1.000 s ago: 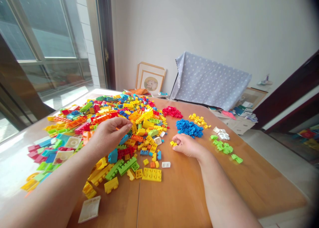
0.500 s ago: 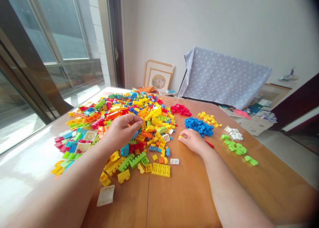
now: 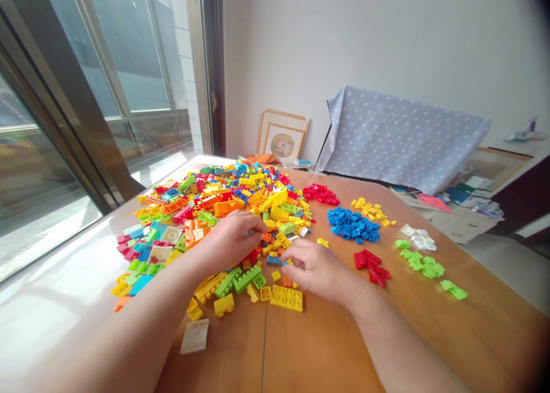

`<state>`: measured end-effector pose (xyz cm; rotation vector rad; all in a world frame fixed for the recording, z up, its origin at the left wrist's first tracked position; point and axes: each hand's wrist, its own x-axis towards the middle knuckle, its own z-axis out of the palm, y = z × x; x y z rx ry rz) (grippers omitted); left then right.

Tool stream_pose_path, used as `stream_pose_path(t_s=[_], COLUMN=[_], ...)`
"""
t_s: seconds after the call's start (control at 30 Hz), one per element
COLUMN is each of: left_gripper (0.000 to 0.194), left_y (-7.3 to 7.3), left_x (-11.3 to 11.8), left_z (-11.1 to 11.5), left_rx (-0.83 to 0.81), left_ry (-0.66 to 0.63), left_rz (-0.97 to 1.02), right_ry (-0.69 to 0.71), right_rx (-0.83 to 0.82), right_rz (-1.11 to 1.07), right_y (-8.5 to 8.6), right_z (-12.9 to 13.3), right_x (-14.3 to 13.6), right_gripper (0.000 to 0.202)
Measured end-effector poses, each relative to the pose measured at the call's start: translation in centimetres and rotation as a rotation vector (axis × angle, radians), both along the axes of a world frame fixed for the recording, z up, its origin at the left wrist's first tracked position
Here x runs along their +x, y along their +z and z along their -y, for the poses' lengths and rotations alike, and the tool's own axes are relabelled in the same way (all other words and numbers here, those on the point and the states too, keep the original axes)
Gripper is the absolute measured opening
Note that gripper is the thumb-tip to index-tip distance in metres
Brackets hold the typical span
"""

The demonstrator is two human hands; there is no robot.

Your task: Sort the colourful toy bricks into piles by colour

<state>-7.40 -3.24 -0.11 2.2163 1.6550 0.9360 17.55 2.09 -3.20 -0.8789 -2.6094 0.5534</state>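
A large mixed heap of toy building bricks [image 3: 215, 201] covers the left and middle of the wooden table. Over the near right side of the heap is my left hand [image 3: 234, 241], its fingers curled in and its fingertips partly hidden; I cannot make out what they hold. My right hand [image 3: 318, 270] reaches in from the right, thumb and fingers apart, beside a small blue brick [image 3: 274, 260]. Just behind it lie small yellow bricks [image 3: 322, 242]. A yellow eight-stud brick [image 3: 286, 298] is below its fingertips.
Sorted piles stand to the right: red [image 3: 321, 194], blue [image 3: 353, 224], yellow [image 3: 373, 211], white [image 3: 419, 237], light green [image 3: 423, 264] and long red pieces [image 3: 372, 267]. A white square piece [image 3: 195, 336] lies near the front. Behind the table hangs a dotted cloth [image 3: 404, 138].
My right hand has let go of a small yellow piece near the blue pile and moved left and nearer to me, uncovering the red pieces. My left hand has shifted slightly down. The view has turned slightly left.
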Motion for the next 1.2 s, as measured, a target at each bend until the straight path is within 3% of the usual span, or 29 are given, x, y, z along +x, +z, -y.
stream_pose_path(t_s=[0.1, 0.27, 0.47, 0.63, 0.77, 0.9, 1.2], left_gripper=[0.018, 0.016, 0.016, 0.017, 0.016, 0.018, 0.018], left_y=[0.2, -0.3, -1.1, -1.7, -1.5, -0.9, -0.6], left_x=[0.5, 0.7, 0.5, 0.2, 0.2, 0.2, -0.4], left_z=[0.3, 0.4, 0.1, -0.1, 0.1, 0.4, 0.5], left_rx=[-0.007, 0.012, 0.027, 0.014, -0.022, -0.07, -0.097], left_ry=[-0.047, -0.1, -0.134, -0.137, -0.111, -0.092, -0.009], left_rz=[-0.141, -0.297, -0.335, -0.351, -0.411, -0.447, -0.524], right_ry=[0.048, 0.066, -0.226, -0.369, -0.358, -0.375, -0.096], right_rx=[0.074, 0.145, 0.095, 0.044, 0.001, 0.034, 0.025], right_rz=[0.128, 0.199, 0.024, 0.086, 0.111, 0.101, -0.064], right_y=[-0.2, -0.4, 0.9, -0.1, -1.2, -1.3, -0.1], right_z=[1.5, 1.4, -1.1, -4.8, -6.0, -5.7, -1.1], right_x=[-1.5, -2.1, 1.5, 5.2, 6.1, 5.7, 0.9], right_gripper=[0.017, 0.014, 0.015, 0.016, 0.015, 0.027, 0.022])
